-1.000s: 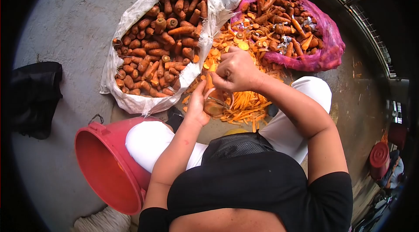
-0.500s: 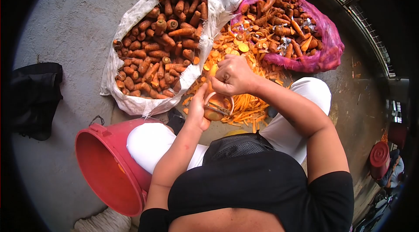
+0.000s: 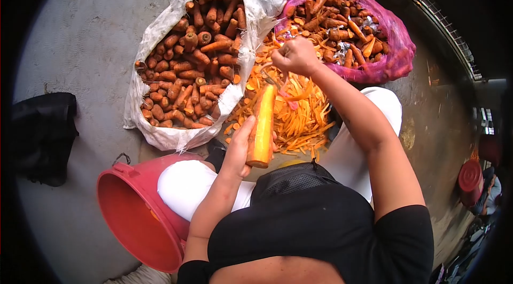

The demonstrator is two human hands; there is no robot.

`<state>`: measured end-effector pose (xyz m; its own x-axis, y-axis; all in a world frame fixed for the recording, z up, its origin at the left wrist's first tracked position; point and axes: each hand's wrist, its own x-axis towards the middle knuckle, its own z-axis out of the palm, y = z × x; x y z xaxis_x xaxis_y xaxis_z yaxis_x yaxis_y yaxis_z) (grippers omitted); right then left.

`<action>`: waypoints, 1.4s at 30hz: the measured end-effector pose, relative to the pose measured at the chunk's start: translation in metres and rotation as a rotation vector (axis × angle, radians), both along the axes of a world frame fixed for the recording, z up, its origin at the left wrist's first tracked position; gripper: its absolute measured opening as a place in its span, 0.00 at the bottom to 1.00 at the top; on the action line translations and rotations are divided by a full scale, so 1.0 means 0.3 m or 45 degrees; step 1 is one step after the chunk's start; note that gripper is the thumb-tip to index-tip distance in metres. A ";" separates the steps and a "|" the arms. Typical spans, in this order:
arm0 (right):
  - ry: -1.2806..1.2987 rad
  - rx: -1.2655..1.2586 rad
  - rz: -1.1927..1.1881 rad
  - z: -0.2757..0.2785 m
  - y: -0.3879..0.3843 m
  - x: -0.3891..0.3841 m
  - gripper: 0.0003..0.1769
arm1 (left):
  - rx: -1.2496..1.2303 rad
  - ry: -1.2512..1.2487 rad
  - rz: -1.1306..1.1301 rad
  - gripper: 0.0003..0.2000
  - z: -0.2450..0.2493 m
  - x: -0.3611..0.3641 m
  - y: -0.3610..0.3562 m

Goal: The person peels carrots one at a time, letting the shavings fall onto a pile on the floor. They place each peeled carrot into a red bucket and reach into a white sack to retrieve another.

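Observation:
My left hand [image 3: 238,147] grips the thick end of a long peeled carrot [image 3: 263,123], which points away from me. At the carrot's far tip, my right hand [image 3: 294,56] is closed on a peeler [image 3: 278,82]; a curl of peel hangs by the tip. Below both hands lies a heap of orange peelings [image 3: 299,118] on the floor between my knees in white trousers.
A white sack [image 3: 160,78] full of unpeeled carrots lies open at the left. A pink mesh sack [image 3: 395,43] with carrots and scraps sits at the upper right. A red bucket [image 3: 133,214] stands by my left knee. A black bag [image 3: 40,134] lies at far left.
My right hand has swept the peeler away from me, from the carrot's near end to its far tip. The carrot now lies stretched out and in plain view.

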<state>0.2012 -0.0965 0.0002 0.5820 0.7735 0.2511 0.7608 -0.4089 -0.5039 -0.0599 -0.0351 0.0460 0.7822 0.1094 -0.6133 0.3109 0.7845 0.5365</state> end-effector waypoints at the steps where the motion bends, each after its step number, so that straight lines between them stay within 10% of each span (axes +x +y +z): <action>1: -0.197 -0.054 0.029 -0.027 -0.007 0.034 0.22 | -0.012 -0.041 -0.018 0.22 0.010 -0.005 0.002; 7: -0.048 0.027 -0.235 0.039 -0.007 0.028 0.23 | -0.094 -0.115 0.081 0.24 -0.006 -0.010 0.044; 10: 0.297 0.116 -0.038 0.098 -0.007 -0.036 0.22 | -0.143 -0.031 0.241 0.23 -0.052 0.016 0.056; 21: -0.079 0.376 0.664 0.156 -0.032 -0.236 0.20 | -0.275 0.078 0.332 0.19 -0.121 0.100 0.046; 42: 0.005 0.196 0.308 0.045 -0.019 -0.084 0.20 | -0.135 0.017 0.077 0.21 -0.047 0.030 -0.009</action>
<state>0.1760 -0.1023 0.0136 0.3865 0.8431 0.3740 0.8247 -0.1343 -0.5494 -0.0509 -0.0378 0.0318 0.7679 0.0898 -0.6343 0.2681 0.8542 0.4455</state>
